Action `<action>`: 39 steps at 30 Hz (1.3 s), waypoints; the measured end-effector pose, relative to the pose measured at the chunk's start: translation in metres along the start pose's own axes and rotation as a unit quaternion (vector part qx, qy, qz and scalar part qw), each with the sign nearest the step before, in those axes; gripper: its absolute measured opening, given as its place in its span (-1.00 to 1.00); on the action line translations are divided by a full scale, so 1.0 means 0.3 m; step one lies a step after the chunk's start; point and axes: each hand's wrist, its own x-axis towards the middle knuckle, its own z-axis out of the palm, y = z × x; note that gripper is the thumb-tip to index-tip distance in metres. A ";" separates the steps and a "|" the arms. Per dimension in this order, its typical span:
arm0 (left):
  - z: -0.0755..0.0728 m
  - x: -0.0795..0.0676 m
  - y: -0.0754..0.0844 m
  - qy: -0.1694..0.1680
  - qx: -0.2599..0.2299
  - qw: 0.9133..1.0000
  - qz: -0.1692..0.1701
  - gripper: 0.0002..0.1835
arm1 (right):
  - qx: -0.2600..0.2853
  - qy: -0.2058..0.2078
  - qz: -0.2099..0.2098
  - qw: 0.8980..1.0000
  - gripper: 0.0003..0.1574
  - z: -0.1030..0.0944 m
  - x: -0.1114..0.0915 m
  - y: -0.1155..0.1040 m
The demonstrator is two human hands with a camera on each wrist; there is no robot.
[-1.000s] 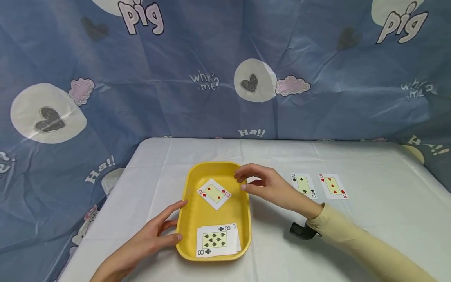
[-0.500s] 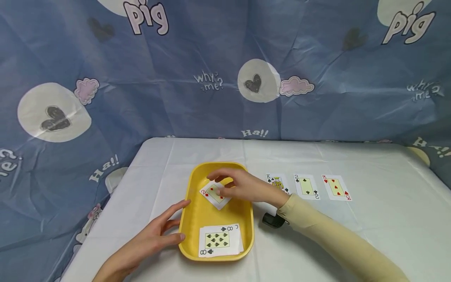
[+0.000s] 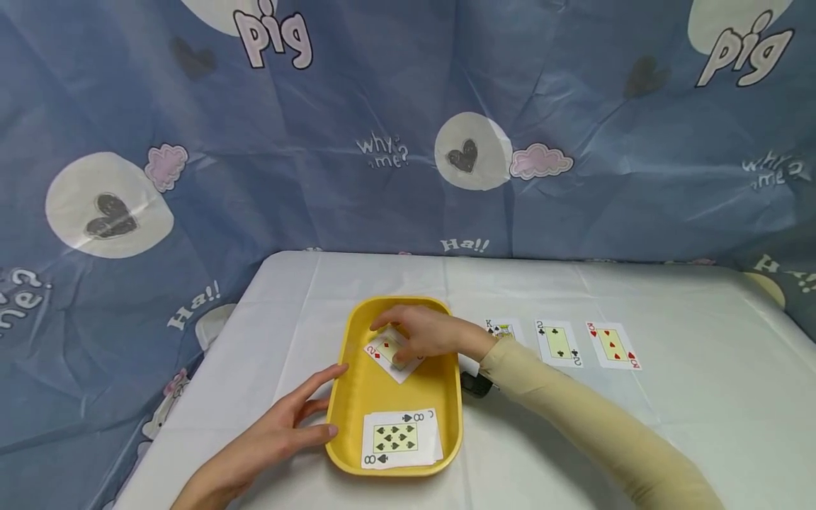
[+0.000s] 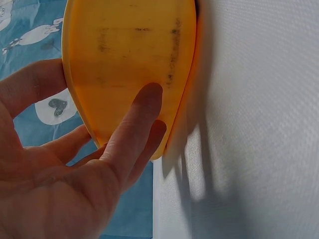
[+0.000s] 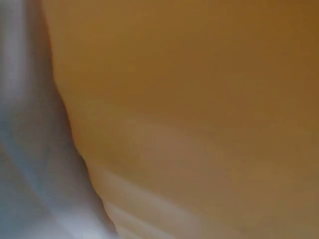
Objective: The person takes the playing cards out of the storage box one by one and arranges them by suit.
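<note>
Both hands are at a yellow tray (image 3: 382, 393). Against its left side, the left hand (image 3: 270, 433) rests with fingers spread, forefinger on the rim and thumb touching the outer wall; it is wide rather than gripping. Above the tray's far half, the right hand (image 3: 427, 331) curves over a two of diamonds (image 3: 384, 352), thumb on the card; whether it pinches the card cannot be told, and the right wrist view is only a yellow-orange blur. That card lies turned at an angle on the tray's floor. Apart from it, at the near end, sits a small pile of cards (image 3: 398, 439), eight of spades on top. A black device (image 3: 477, 384) sits at the right wrist, by a beige sleeve (image 3: 586, 425). Beyond the forearm on the white-covered counter (image 3: 714, 347), a row runs rightward: a king (image 3: 503, 329), partly hidden, a two of clubs (image 3: 559, 344) and a three of hearts (image 3: 613, 346). Behind hangs a blue printed curtain (image 3: 357, 78).
</note>
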 end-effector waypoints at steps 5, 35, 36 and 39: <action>0.001 0.004 -0.001 0.007 0.003 1.000 -0.005 -0.17 | -0.044 -0.009 0.014 0.999 -0.18 0.012 0.024 0.000; 0.000 0.007 -0.006 0.010 0.016 1.000 -0.001 -0.18 | -0.055 -0.032 -0.029 0.998 -0.42 0.030 0.030 0.009; 0.001 0.007 -0.006 0.011 0.016 1.000 -0.003 -0.18 | -0.050 -0.028 -0.027 0.998 -0.44 0.032 0.027 0.009; 0.003 0.005 -0.010 0.011 0.014 1.000 -0.007 -0.18 | -0.036 -0.003 -0.026 0.999 -0.50 0.038 0.017 0.012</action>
